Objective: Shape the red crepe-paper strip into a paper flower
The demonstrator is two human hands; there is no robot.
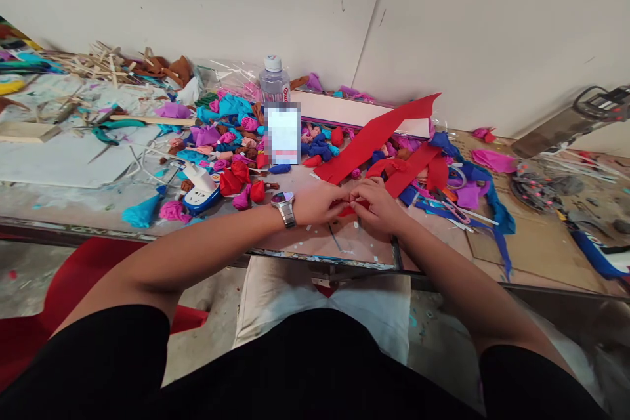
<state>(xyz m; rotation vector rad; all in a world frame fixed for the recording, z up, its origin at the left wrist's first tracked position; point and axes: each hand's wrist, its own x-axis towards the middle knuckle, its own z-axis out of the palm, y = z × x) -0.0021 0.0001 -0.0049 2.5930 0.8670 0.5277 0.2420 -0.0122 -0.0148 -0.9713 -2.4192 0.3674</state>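
My left hand point(319, 205), with a watch point(284, 209) on its wrist, is closed, and its fingertips meet those of my right hand point(377, 205) just above the table's front part. Both hands pinch a small piece of red crepe-like material point(363, 203), mostly hidden by the fingers. Just beyond them a long red strip point(378, 138) runs up to the right. A second red strip point(413, 172) lies beside my right hand. Small red bundles point(235, 177) and other coloured twisted bundles point(319, 147) are heaped behind my left hand.
A phone point(284, 134) stands against a water bottle point(274, 82). To the left are a power socket point(201, 197) with a plugged charger, green-handled pliers point(115, 130) and wooden sticks point(111, 65). Scissors point(455, 207) and blue strips point(499, 210) lie to the right, near a cardboard sheet point(531, 243).
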